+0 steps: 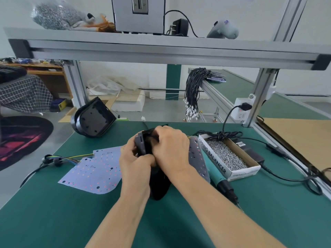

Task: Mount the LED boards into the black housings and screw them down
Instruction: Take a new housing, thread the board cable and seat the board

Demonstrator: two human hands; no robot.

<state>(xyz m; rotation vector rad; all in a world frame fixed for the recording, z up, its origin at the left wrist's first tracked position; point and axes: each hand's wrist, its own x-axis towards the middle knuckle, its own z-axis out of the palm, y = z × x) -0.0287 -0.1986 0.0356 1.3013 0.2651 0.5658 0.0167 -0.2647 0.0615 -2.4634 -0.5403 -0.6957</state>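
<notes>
1. Both hands are meeting at the centre of the frame on a black housing (157, 178) that is standing on edge on the green mat (53, 221).
2. The left hand (136, 163) is gripping the housing's left side, fingers curled round its grey upper edge.
3. The right hand (170, 145) is curling over the top of the housing and holding it from the right.
4. An LED board (95, 170) with coloured wires is lying flat on the mat, left of centre.
5. Another LED board (198, 156) is leaning upright just right of the right wrist.
6. A second black housing (95, 120) is sitting tilted at the mat's far edge, upper left of centre.
7. A box of screws (231, 156) is resting at centre right, with an electric screwdriver (223, 185) lying beside it.
</notes>
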